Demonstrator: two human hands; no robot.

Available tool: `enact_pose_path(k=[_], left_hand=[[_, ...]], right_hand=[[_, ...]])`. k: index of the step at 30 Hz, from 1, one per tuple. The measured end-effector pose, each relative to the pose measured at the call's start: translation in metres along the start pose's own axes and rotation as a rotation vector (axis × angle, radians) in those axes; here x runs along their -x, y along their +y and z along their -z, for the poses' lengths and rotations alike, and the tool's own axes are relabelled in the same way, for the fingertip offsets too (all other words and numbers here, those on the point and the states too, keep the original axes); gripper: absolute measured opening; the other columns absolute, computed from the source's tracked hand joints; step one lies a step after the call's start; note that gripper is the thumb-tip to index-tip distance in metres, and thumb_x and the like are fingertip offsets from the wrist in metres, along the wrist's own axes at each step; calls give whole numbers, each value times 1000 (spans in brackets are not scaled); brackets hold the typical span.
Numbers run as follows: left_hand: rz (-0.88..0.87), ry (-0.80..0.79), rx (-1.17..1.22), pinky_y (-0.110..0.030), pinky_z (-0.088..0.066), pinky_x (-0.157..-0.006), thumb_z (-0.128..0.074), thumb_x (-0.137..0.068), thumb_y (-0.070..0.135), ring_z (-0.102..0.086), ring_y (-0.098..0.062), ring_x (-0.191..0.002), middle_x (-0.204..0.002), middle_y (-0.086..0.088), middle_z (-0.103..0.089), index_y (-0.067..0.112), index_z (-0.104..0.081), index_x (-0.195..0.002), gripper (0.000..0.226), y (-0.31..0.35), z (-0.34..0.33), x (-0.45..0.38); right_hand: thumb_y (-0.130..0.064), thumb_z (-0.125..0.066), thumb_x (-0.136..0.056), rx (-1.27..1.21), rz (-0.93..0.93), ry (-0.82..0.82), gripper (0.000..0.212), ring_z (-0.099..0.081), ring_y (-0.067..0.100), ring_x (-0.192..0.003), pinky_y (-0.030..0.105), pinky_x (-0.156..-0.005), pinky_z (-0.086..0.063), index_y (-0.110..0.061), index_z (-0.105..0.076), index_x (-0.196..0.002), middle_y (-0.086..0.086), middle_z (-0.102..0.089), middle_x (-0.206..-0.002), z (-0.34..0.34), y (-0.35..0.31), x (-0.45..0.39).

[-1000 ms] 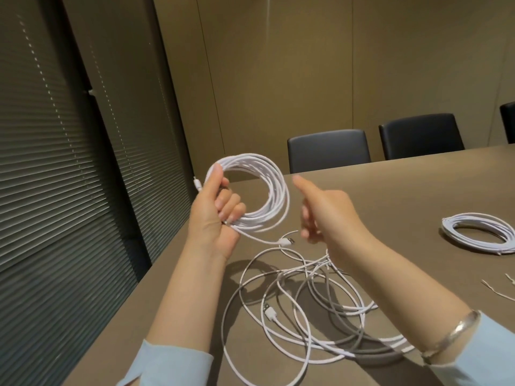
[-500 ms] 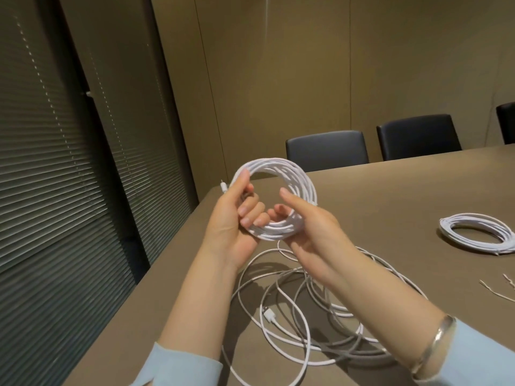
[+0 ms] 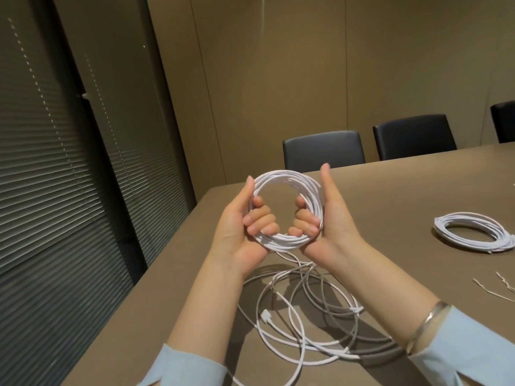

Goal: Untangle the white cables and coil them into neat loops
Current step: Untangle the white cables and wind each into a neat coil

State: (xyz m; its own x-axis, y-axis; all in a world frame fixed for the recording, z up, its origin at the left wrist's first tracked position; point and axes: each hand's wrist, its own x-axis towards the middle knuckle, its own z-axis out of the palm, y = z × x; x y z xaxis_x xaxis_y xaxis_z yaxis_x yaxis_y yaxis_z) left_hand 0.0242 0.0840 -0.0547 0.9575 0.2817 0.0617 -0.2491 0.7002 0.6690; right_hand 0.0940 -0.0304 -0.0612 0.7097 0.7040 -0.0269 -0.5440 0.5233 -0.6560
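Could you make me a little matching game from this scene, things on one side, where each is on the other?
Things:
1. held coil
2. finished coil
3. loose cable
4. bracelet

Places:
A. on the right wrist
B. flat on the table, far right
C. gripped by both hands
D. sprawled on the table under the forearms

Pairs: 1-C, 2-B, 3-D, 4-A

Matt brown table; smooth white cable coil; metal bangle
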Motion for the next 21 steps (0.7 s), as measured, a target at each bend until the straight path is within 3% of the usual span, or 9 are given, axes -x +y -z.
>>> enact_pose_path(k=[3,9,12,21], left_hand=[[23,29,-58,-17,-18,-42,-66,-77,56,-22,-6,-34,-40,6,-26,16,-48,-57,48,-3,1,1],[42,76,-32,-15,-26,-41,-63,-84,54,-22,-6,-36,-42,7,-23,21,-31,-51,56,-7,3,-1],[32,115,-60,-17,-16,-43,-61,-86,55,-19,-6,-36,-43,6,-21,21,-29,-51,58,-12,3,-3],[-4,235,-175,-20,-11,-37,-61,-89,50,-15,-9,-32,-42,5,-17,23,-25,-49,61,-42,-16,-7]], right_hand=[[-75,-50,-80,45,17,85,66,-19,11,-35,24,-40,-22,-16,-42,-52,-1,-27,-41,3,3,-2],[-54,-53,-93,167,104,178,58,-18,12,-35,22,-37,-22,-18,-38,-51,-1,-25,-43,-1,4,-2],[-55,-52,-93,173,92,191,56,-19,12,-35,23,-37,-23,-17,-40,-53,-2,-27,-42,1,4,1],[-59,-49,-92,174,27,254,53,-36,14,-35,24,-47,-39,-16,-45,-60,0,-37,-42,32,-7,18]])
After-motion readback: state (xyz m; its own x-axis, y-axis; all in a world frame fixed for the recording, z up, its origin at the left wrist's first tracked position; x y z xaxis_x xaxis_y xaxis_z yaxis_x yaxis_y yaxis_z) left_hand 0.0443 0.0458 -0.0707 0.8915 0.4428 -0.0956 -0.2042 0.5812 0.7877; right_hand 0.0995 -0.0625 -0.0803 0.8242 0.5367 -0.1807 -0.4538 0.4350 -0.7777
